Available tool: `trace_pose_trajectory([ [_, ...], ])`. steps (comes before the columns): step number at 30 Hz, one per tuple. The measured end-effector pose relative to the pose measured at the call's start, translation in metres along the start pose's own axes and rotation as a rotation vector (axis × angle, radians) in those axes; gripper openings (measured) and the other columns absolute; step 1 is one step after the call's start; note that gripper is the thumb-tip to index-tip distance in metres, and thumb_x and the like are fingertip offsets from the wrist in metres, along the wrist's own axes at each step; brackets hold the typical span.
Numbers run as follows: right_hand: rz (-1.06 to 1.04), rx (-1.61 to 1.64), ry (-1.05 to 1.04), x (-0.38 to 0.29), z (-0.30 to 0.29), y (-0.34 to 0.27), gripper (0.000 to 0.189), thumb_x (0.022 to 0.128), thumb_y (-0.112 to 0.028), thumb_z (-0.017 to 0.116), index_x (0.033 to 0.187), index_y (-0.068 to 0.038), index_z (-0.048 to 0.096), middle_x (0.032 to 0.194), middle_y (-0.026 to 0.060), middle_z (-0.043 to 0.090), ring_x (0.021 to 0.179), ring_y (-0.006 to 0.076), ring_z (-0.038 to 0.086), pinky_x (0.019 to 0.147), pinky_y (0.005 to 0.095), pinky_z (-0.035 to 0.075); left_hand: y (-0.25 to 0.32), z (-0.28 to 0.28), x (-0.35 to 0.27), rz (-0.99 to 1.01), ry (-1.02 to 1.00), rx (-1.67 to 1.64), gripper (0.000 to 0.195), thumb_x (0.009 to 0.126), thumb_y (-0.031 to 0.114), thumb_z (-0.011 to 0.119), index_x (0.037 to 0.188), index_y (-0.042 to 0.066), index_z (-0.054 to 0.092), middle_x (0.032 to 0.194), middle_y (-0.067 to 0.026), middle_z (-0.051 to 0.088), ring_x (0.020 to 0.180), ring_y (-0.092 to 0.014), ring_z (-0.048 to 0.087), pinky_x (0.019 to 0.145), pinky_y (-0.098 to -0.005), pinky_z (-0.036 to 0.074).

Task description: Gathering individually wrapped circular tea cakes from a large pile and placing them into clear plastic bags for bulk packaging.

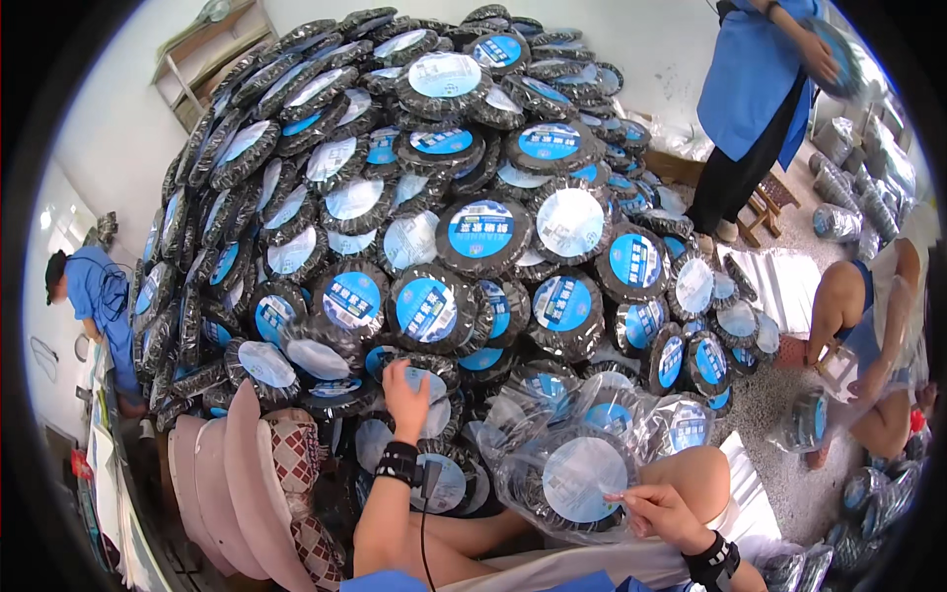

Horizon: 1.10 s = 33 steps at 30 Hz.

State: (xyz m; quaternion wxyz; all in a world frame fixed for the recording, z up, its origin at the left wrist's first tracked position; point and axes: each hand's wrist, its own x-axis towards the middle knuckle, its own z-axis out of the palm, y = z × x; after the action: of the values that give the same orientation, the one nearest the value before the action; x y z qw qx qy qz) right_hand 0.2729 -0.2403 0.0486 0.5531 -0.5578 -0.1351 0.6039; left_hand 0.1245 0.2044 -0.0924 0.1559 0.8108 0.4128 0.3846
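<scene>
My left hand, its fingers apart, is at a round flat pack low in the pile. The pack looks like dark dried seaweed in clear film, with a round label. Part of it is hidden behind the hand. My right hand pinches the edge of a clear plastic bag by my knee. Inside the bag a round pack lies with its pale label facing up. More bagged packs lie just beyond it. Black bands circle both my wrists.
A tall pile of such packs rises before me. Pink chair-like padding stands at left. One co-worker stands at upper right, another sits at right holding plastic, a third bends at far left. Bagged stacks lie on the floor.
</scene>
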Motion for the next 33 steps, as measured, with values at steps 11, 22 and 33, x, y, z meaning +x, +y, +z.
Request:
trace_pose_trajectory([
  [11, -0.058, -0.159, 0.062, -0.009, 0.029, 0.004, 0.023, 0.095, -0.016, 0.050, 0.103, 0.001, 0.063, 0.059, -0.0016, 0.050, 0.050, 0.0071, 0.045, 0.047, 0.0197, 0.036, 0.122, 0.139, 0.124, -1.190, -0.413, -1.208, 0.091, 0.064, 0.066, 0.071, 0.121, -0.001, 0.046, 0.104, -0.0190, 0.054, 0.088, -0.030, 0.057, 0.070, -0.0368, 0.050],
  [22, -0.071, -0.193, 0.069, -0.007, 0.005, 0.009, 0.018, 0.093, -0.013, 0.055, 0.102, 0.000, 0.062, 0.057, -0.0032, 0.047, 0.042, 0.0048, 0.038, 0.039, 0.0194, 0.029, -0.055, 0.009, 0.073, -0.652, -0.209, -1.025, 0.052, 0.076, 0.039, 0.072, 0.104, -0.003, 0.064, 0.104, -0.0120, 0.063, 0.096, -0.022, 0.059, 0.085, -0.0333, 0.046],
  [33, -0.200, 0.179, 0.244, -0.008, 0.003, 0.030, 0.024, 0.096, -0.022, 0.049, 0.101, -0.002, 0.062, 0.054, -0.0033, 0.041, 0.040, 0.0069, 0.036, 0.039, 0.0202, 0.030, 0.067, -0.008, 0.041, -0.015, -0.033, -0.133, 0.051, 0.065, 0.047, 0.077, 0.090, 0.003, 0.070, 0.101, -0.0152, 0.054, 0.101, -0.032, 0.048, 0.085, -0.0397, 0.040],
])
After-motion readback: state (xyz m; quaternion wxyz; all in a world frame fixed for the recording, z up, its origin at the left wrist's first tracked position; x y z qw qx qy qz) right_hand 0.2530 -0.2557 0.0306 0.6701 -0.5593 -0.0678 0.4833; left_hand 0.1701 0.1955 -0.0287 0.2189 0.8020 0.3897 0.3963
